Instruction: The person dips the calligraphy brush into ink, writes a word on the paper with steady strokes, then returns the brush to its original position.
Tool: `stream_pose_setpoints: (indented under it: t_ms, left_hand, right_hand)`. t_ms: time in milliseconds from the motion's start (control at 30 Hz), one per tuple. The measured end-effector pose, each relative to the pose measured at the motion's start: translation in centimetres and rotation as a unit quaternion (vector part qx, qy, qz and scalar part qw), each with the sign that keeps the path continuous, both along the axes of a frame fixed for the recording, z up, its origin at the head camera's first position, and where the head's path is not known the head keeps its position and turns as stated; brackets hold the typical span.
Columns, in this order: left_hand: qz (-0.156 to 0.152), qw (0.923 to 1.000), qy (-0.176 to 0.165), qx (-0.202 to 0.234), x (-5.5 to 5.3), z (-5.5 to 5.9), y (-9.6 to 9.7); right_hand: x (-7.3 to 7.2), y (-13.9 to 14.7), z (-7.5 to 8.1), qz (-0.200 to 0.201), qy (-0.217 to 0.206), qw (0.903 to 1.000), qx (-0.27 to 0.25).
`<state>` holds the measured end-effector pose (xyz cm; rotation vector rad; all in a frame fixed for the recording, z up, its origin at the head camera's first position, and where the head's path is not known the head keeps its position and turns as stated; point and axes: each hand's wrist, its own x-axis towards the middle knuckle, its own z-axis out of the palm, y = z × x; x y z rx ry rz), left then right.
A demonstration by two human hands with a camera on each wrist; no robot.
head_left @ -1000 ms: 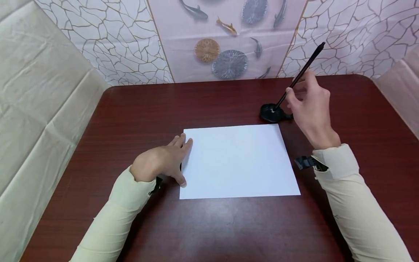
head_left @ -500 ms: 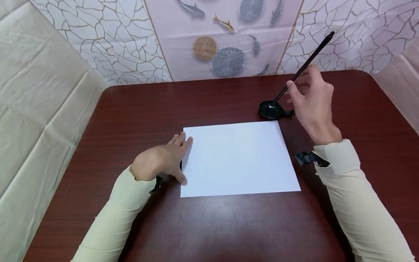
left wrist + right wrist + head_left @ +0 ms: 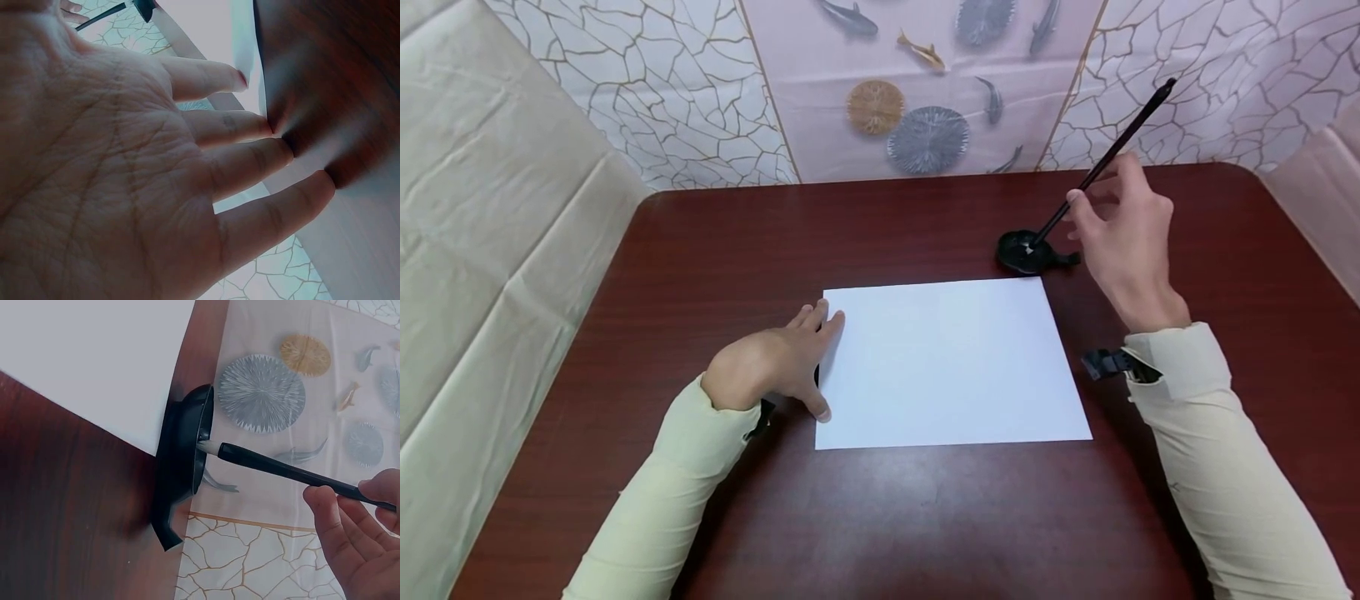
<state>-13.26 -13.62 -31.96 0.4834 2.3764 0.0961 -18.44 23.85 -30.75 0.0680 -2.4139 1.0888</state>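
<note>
A blank white sheet of paper (image 3: 951,367) lies on the dark wooden table. My left hand (image 3: 775,362) rests at its left edge, fingers spread and straight, with thumb and fingertips on the sheet. The left wrist view shows the palm (image 3: 106,162) and the fingertips reaching the table and paper edge. At the back right, my right hand (image 3: 1123,233) pinches a black-handled brush (image 3: 1101,162) between thumb and fingers. The brush slants down, its pale bristles (image 3: 209,447) inside a small black dish (image 3: 187,444) with a short handle, just beyond the paper's far right corner.
The reddish-brown table (image 3: 722,242) has rounded far corners. Behind it hangs a patterned cloth (image 3: 925,92) with fish and round motifs. Pale cloth (image 3: 497,250) hangs along the left side. A black strap device (image 3: 1116,365) is at the right wrist.
My right hand and the brush handle shift slightly to the right, the handle leaning over more, while the bristles stay in the dish. My left hand stays on the paper's edge.
</note>
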Motion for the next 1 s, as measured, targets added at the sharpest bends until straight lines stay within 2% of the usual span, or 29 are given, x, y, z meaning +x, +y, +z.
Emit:
stream_pose_setpoints:
  t_ms: [367, 633, 1000]
  left_hand:
    - [0.001, 1.0, -0.002, 0.004, 0.0, 0.1, -0.2]
    - [0.002, 1.0, -0.006, 0.007, 0.0, 0.2, -0.3]
    - [0.005, 0.9999, -0.009, 0.007, -0.1, 0.1, -0.3]
  right_hand:
    - [0.5, 0.1, 1.8, -0.028, 0.059, 0.9977, -0.021]
    - [0.6, -1.1, 1.2, -0.003, 0.094, 0.9955, -0.012]
    - [0.0, -1.7, -0.6, -0.001, 0.055, 0.9984, -0.015]
